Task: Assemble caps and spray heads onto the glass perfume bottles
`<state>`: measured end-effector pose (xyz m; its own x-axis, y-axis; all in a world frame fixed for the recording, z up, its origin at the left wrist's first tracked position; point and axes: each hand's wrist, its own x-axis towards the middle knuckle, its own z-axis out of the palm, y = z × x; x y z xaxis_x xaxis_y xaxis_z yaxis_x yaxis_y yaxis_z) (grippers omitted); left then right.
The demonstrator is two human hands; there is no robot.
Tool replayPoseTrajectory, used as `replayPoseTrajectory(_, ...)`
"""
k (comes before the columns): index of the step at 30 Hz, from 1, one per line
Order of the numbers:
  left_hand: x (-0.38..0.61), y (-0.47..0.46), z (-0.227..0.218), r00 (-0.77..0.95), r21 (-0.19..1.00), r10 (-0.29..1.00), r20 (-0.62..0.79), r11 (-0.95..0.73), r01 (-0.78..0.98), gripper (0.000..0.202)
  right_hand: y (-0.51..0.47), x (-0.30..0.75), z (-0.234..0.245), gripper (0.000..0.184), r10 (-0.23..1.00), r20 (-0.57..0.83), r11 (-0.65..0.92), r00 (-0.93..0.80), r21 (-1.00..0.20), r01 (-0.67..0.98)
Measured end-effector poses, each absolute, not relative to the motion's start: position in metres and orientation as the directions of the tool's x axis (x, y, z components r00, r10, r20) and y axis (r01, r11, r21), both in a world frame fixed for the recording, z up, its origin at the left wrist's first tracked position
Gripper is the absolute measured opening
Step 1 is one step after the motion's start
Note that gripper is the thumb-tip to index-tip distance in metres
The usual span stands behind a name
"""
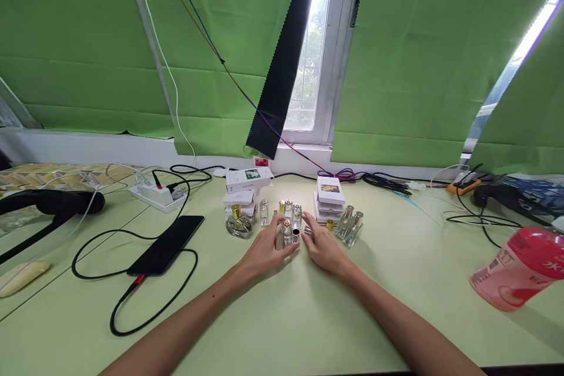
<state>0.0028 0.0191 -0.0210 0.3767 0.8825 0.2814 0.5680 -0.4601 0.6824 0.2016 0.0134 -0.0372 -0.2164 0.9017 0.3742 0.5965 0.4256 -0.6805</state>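
Note:
Small clear glass perfume bottles stand together at the middle of the table. My left hand [265, 248] curves round the left and near side of this cluster, its thumb and fingers apart. Close to its fingers is a front bottle [287, 235] with a gold-coloured neck, beside a dark-topped cap [296, 235]. On the right, my right hand [324, 247] rests with fingers spread next to a silver cap [308, 230]; whether it touches the cap is unclear. Another upright bottle [264, 213] is behind the left hand. A round bottle with a gold cap [238, 225] sits further left.
Stacked white boxes [330, 192] stand behind the bottles, with more boxes [249, 179] at left. Silver-capped bottles [349, 225] lean right of my hand. A phone [166, 245] with a cable lies left; a pink container [517, 267] is at far right. Cables run along the wall.

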Motion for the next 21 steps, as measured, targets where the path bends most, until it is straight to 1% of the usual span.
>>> replayPoseTrajectory(6,0.003,0.019,-0.023,0.357,0.663,0.894,0.272,-0.443,0.604,0.068,0.015,0.203,-0.037,0.066,0.897,0.356,0.44,-0.26,-0.679,0.587)
replayPoseTrajectory(9,0.002,0.018,-0.022,0.357,0.665,0.896,0.263,-0.437,0.605,0.067,0.012,0.201,-0.036,0.065,0.896,0.375,0.438,-0.238,-0.662,0.608)
replayPoseTrajectory(12,0.003,0.017,-0.021,0.359,0.682,0.894,0.269,-0.44,0.585,0.064,0.008,0.198,-0.03,0.059,0.897,0.41,0.398,-0.167,-0.581,0.71)
replayPoseTrajectory(15,0.003,0.016,-0.02,0.366,0.69,0.893,0.263,-0.439,0.575,0.063,0.007,0.195,-0.021,0.045,0.887,0.443,0.352,-0.129,-0.468,0.811)
replayPoseTrajectory(16,0.003,0.017,-0.021,0.366,0.69,0.894,0.26,-0.437,0.577,0.063,0.007,0.194,-0.017,0.041,0.883,0.451,0.344,-0.127,-0.441,0.829)
replayPoseTrajectory(18,0.002,0.017,-0.021,0.365,0.684,0.895,0.257,-0.435,0.586,0.065,0.011,0.193,-0.012,0.041,0.863,0.478,0.375,-0.167,-0.381,0.845)
replayPoseTrajectory(19,0.002,0.017,-0.022,0.364,0.679,0.895,0.256,-0.435,0.591,0.065,0.014,0.193,-0.01,0.041,0.856,0.482,0.393,-0.189,-0.367,0.843)
replayPoseTrajectory(21,0.002,0.017,-0.022,0.364,0.671,0.895,0.259,-0.437,0.599,0.066,0.022,0.192,-0.009,0.041,0.864,0.461,0.396,-0.202,-0.375,0.838)
